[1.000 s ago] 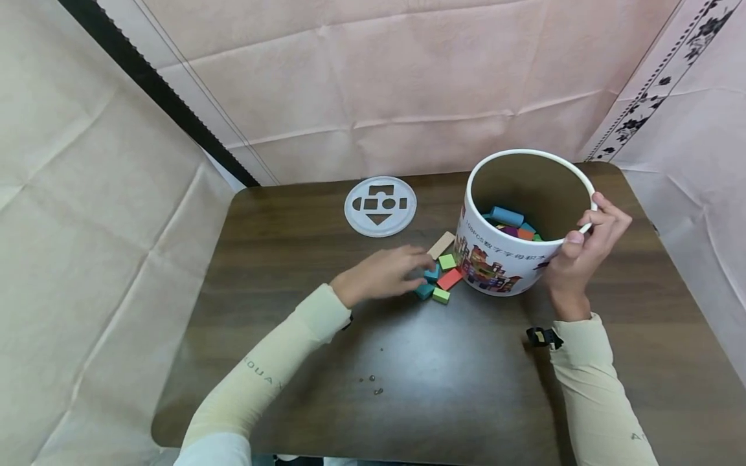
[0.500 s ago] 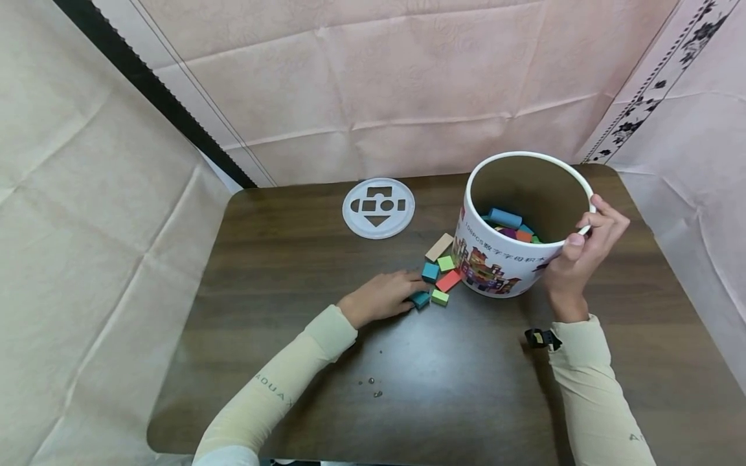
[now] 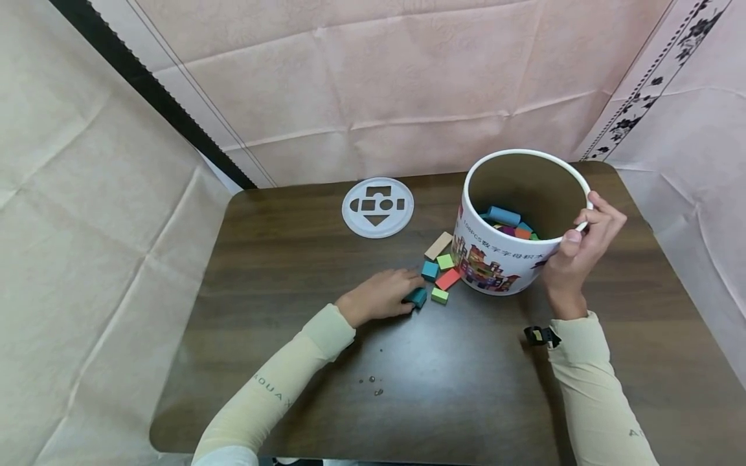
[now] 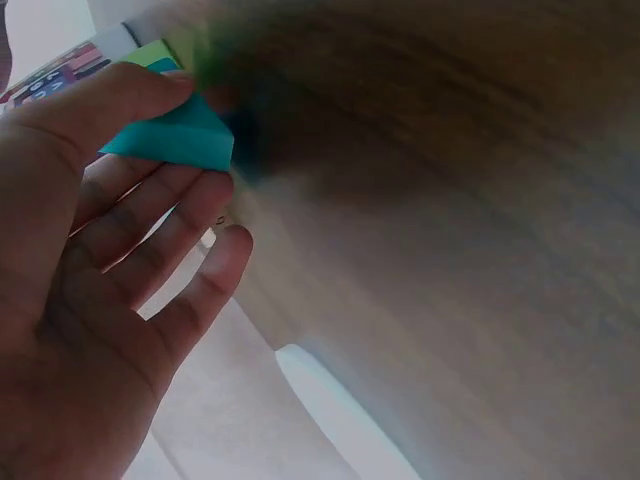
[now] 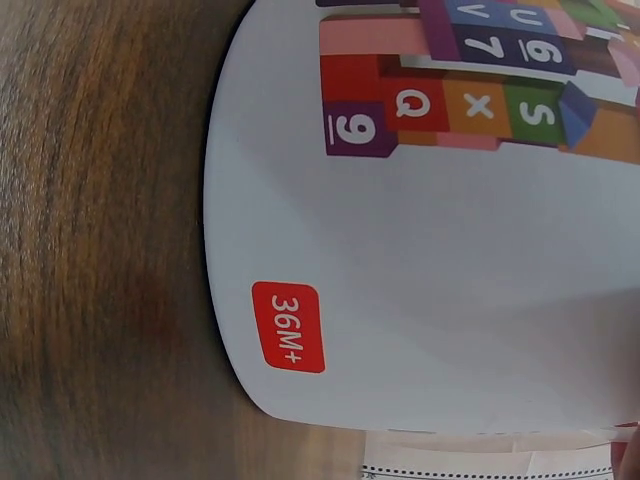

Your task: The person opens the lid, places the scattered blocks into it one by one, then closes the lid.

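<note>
A pale pink cloth (image 3: 431, 77) hangs behind the bucket, and a brown wood-grain table (image 3: 280, 259) spreads out beneath it. The bucket (image 3: 501, 262) itself is white, its wall printed with colourful lettered blocks and, in the right wrist view, a red "36M+" label; it holds a jumble of pieces, among them a blue cylinder (image 3: 504, 215). The right hand (image 3: 576, 259) grips the rim on the bucket's right side, thumb and fingers curled on it. The left hand (image 3: 379, 298), to the left of the bucket, pinches a block between thumb and fingers. A light grey disc (image 3: 377, 206) with cut-out shapes lies left of the bucket and farther from the person than the held block. The tan block (image 3: 438, 246) lies just left of the bucket, as does the red block (image 3: 448, 279), close by its base. The teal block (image 3: 416, 297), the one being pinched, is left of the bucket, beyond the blue block (image 3: 430, 270). Two lime blocks (image 3: 445, 262) lie between these and the bucket's foot. Tiny specks (image 3: 379, 392) dot the wood in front and to the left of the bucket.
</note>
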`<state>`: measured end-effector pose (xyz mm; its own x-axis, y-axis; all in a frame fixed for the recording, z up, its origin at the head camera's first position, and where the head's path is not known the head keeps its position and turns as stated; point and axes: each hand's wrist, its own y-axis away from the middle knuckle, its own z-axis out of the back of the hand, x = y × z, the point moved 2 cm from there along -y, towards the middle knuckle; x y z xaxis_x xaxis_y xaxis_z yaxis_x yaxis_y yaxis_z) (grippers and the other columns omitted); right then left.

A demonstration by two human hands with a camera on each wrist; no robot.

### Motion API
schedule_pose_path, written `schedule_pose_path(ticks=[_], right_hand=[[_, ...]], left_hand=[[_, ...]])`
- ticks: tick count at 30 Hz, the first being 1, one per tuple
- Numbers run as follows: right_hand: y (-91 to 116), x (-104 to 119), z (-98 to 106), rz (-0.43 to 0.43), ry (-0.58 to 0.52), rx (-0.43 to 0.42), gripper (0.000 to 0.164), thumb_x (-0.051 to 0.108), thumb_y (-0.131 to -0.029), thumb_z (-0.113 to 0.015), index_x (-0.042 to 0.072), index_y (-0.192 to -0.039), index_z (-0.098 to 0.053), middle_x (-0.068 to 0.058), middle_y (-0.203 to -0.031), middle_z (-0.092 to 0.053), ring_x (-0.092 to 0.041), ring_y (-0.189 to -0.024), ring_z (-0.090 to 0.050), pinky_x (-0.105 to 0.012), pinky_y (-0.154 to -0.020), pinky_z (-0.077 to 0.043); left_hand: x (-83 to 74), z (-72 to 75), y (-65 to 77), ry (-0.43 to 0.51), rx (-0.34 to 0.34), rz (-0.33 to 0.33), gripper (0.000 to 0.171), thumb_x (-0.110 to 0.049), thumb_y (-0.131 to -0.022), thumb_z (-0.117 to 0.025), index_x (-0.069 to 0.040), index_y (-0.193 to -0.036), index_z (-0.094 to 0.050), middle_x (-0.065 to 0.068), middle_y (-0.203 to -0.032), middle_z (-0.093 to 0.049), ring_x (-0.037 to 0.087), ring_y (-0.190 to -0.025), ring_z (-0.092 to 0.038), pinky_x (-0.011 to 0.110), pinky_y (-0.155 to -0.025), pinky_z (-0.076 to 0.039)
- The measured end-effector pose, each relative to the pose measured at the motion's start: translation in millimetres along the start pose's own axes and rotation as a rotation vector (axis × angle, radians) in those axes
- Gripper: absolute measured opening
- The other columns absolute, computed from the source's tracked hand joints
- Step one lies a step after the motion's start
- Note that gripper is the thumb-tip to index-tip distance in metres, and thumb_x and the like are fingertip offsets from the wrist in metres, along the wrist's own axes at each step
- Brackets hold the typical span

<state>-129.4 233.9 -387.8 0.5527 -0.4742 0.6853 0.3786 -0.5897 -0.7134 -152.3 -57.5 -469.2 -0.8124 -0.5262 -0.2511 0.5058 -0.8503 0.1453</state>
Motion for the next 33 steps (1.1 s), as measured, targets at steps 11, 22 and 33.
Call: schedule_pose_path(ticks=[11, 22, 33], right_hand=[[9.6, -12.1, -2.1, -0.017, 0.004, 0.023, 0.090, 0.077, -0.078, -0.048, -0.012, -0.086, -0.043, -0.006, -0.123, -0.048, -0.027, -0.121, -0.042, -0.037, -0.103, -0.033], [5.3, 1.3, -6.8, -0.022, 0.016, -0.038, 0.088, 0.083, -0.075, -0.045, -0.005, -0.080, -0.044, -0.004, -0.120, -0.049, -0.025, -0.117, -0.045, -0.034, -0.098, -0.035], [-0.5, 10.9, -5.0, -0.036, -0.001, -0.039, 0.068, 0.077, -0.076, -0.047, 0.008, -0.078, -0.046, -0.005, -0.119, -0.048, -0.024, -0.119, -0.044, -0.035, -0.100, -0.035]], left_hand=[[-16.1, 32.0, 9.8, 0.224, -0.072, 0.006, 0.046, -0.029, -0.089, -0.067, -0.012, -0.131, -0.058, -0.002, -0.117, -0.053, 0.005, -0.092, -0.052, 0.016, -0.082, -0.047], [-37.4, 114.4, 5.2, 0.240, -0.249, -0.122, 0.047, -0.035, -0.091, -0.065, -0.013, -0.133, -0.059, -0.004, -0.122, -0.056, 0.004, -0.105, -0.048, 0.014, -0.090, -0.041], [-63.8, 192.8, -39.4, 0.061, -0.230, -0.195, 0.049, -0.038, -0.097, -0.055, -0.015, -0.140, -0.051, -0.005, -0.128, -0.051, 0.000, -0.106, -0.047, 0.009, -0.091, -0.035]])
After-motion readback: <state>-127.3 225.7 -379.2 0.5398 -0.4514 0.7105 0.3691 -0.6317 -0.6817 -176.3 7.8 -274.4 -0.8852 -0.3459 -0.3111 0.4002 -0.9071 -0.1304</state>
